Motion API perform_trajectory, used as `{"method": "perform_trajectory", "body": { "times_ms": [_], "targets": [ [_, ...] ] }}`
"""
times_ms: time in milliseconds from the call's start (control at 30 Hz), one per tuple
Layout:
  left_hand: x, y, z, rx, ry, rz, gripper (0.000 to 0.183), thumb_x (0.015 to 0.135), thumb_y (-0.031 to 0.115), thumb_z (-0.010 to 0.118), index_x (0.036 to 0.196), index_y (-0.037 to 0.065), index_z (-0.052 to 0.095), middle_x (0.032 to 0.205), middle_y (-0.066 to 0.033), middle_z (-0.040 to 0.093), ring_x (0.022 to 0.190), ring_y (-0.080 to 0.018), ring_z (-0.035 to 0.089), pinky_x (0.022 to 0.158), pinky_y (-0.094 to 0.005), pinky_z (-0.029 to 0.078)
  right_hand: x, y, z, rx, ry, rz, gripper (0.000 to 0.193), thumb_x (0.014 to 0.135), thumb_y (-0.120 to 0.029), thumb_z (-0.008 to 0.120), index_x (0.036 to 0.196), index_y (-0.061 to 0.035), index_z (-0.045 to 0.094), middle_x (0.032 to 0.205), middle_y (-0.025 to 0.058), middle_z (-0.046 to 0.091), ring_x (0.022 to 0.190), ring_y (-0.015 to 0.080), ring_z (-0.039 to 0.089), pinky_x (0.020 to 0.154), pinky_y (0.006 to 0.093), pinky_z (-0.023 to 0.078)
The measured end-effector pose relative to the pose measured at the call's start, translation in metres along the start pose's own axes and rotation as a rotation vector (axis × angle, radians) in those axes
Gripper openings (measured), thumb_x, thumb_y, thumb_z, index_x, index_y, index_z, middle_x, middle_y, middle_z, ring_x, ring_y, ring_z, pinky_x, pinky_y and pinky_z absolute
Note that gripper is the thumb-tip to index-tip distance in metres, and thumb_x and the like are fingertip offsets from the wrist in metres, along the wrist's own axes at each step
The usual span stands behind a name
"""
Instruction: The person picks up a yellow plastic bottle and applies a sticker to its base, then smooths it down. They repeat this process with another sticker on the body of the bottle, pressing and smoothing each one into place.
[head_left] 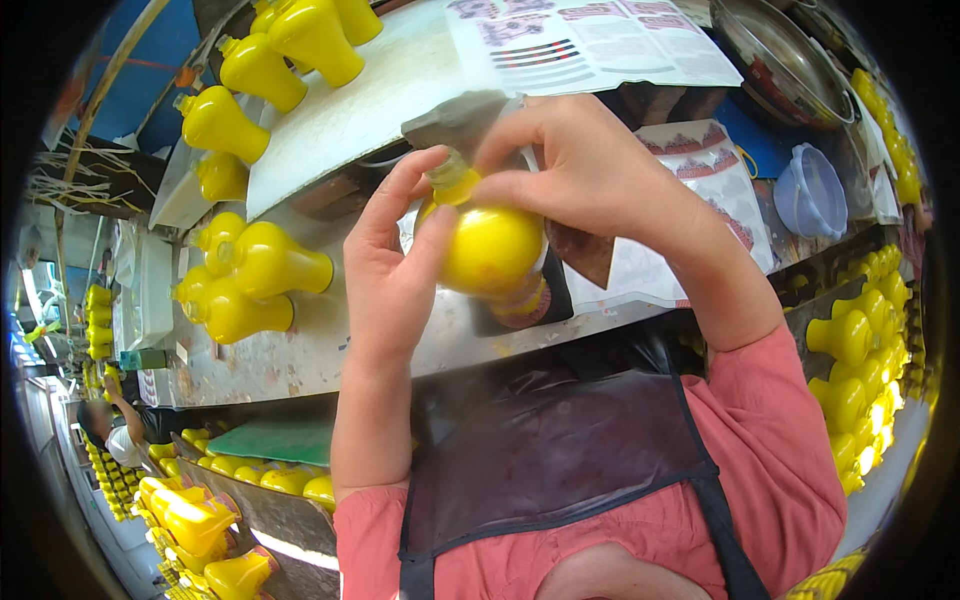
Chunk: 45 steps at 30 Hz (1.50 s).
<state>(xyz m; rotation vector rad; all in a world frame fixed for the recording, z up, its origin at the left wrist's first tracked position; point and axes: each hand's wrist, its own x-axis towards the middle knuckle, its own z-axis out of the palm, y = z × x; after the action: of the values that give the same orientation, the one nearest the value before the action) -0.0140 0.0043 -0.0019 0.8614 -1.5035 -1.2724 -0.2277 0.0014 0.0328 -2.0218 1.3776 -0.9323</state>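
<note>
A glossy yellow bottle (490, 245) with a clear neck is tilted in front of me, its neck pointing away and its foot towards me. My left hand (395, 265) grips it at the neck and shoulder, thumb on the near side and fingers around the back. My right hand (575, 165) is bent over the bottle's right shoulder, thumb and forefinger drawn in close to the neck. Those fingertips are slightly blurred, and anything pinched between them is hidden. A reddish patterned band (522, 305) shows low by the bottle's foot. Beneath the right hand lies a brown pointed piece (585, 255).
Several yellow bottles (265, 260) lie and stand on the worktable (310, 355) at left. Printed sheets (690, 175) and a white board (400, 70) cover the far side. A pale blue bucket (810, 195) and metal basin (785, 60) sit right. A co-worker (125, 430) is far left.
</note>
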Motion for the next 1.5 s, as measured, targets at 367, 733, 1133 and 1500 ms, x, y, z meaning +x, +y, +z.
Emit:
{"method": "perform_trajectory", "body": {
  "times_ms": [367,733,1133,1500],
  "targets": [
    [0.002,-0.006,-0.006,0.027,-0.033,-0.003,0.051,0.096,0.000,0.063,0.146,0.000,0.055,0.138,-0.0106,0.062,0.122,-0.0161,0.060,0.105,-0.0308,0.048,0.010,0.016,-0.005,0.156,-0.088,-0.013,0.028,0.083,-0.026,0.076,0.096,-0.0011,0.078,0.086,0.0167,0.074,0.081,0.0290,0.072,0.077,0.0359,0.055],
    [0.001,-0.003,0.002,0.053,0.034,0.050,0.042,0.094,0.000,0.063,0.135,0.003,0.065,0.125,-0.0046,0.067,0.116,-0.0120,0.058,0.104,-0.0296,0.044,0.010,0.020,-0.002,0.071,-0.054,-0.064,0.028,0.083,-0.028,0.078,0.095,-0.0022,0.079,0.088,0.0171,0.074,0.082,0.0306,0.071,0.076,0.0379,0.055],
    [0.017,0.007,0.003,-0.001,0.039,0.011,0.019,0.094,0.007,0.072,0.111,-0.001,0.069,0.114,-0.0059,0.067,0.107,-0.0108,0.059,0.094,-0.0258,0.047,-0.041,-0.005,0.022,-0.144,0.117,-0.429,0.033,0.086,0.003,0.069,0.117,-0.0094,0.070,0.099,0.0144,0.073,0.068,0.0321,0.069,0.060,0.0381,0.056],
    [0.009,0.023,0.013,-0.025,0.065,-0.010,0.015,0.089,0.002,0.076,0.102,-0.001,0.070,0.101,-0.0025,0.070,0.090,-0.0076,0.064,0.081,-0.0229,0.053,-0.048,0.012,0.026,0.098,0.281,-0.257,0.022,0.089,-0.007,0.068,0.110,-0.0111,0.069,0.092,0.0109,0.072,0.077,0.0303,0.071,0.064,0.0380,0.056]
  ]
}}
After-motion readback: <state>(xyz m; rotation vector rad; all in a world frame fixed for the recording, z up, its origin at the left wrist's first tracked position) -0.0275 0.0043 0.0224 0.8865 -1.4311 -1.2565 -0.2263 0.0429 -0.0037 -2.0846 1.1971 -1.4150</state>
